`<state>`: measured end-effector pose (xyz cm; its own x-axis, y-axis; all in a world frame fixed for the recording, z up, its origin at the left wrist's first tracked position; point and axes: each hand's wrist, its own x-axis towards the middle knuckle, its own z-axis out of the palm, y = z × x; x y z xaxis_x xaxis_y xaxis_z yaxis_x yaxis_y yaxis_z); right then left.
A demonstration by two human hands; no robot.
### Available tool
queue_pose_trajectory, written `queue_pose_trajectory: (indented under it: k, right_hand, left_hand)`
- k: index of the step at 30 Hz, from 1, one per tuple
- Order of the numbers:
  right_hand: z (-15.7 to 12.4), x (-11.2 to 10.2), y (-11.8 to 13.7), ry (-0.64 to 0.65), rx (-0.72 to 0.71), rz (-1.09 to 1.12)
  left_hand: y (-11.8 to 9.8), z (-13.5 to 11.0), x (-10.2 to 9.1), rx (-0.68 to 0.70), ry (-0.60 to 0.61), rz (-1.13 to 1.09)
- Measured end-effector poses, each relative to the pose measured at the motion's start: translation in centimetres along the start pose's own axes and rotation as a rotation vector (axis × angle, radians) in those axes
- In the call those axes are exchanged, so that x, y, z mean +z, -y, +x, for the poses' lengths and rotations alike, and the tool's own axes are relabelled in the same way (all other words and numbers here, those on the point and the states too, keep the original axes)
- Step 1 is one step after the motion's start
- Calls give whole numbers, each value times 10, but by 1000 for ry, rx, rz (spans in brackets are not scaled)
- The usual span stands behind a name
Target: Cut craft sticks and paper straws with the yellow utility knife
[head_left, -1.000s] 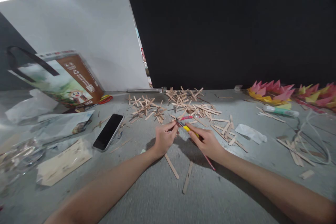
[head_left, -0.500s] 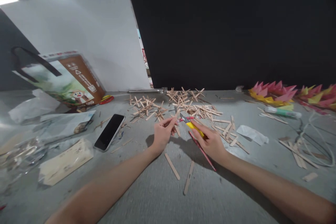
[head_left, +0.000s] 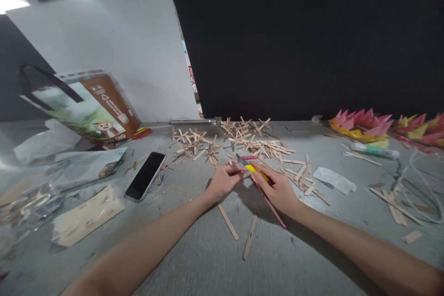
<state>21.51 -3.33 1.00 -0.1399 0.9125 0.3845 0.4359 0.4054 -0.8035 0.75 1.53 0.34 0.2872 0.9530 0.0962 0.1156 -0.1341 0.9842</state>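
Note:
My left hand (head_left: 222, 181) is closed in a pinch on a small wooden stick (head_left: 238, 172) just above the grey table (head_left: 208, 259). My right hand (head_left: 277, 188) grips a yellow utility knife (head_left: 252, 169) with its blade pointing up-left, next to the stick; a thin red pencil (head_left: 270, 208) also runs under that hand. Two loose flat sticks (head_left: 228, 222) lie on the table in front of my hands. A pile of wooden sticks (head_left: 243, 141) is spread just beyond them.
A black phone (head_left: 145, 175) lies left of my hands. Further left are a brown printed bag (head_left: 90, 106), plastic wrappers (head_left: 31, 194) and a wooden sheet (head_left: 86, 215). Pink and yellow paper flowers (head_left: 364, 125), a glue tube (head_left: 373, 149) and a white cable (head_left: 419, 180) sit right.
My left hand has dropped slightly and drawn the stick closer to the knife. The right hand has shifted a little with the knife; the blade now points up-left at the stick.

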Motion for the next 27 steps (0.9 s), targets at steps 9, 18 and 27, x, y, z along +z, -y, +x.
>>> queue_pose_trajectory:
  k: [9, 18, 27]
  right_hand:
    - [14, -1, -3, 67, 89, 98]
    - [13, 0, -2, 145, 110, 64]
    - [11, 2, -3, 154, 76, 9]
  left_hand:
    - [2, -2, -1, 115, 90, 151]
    - [1, 4, -2, 52, -64, -14]
    - [7, 9, -4, 63, -342, -166]
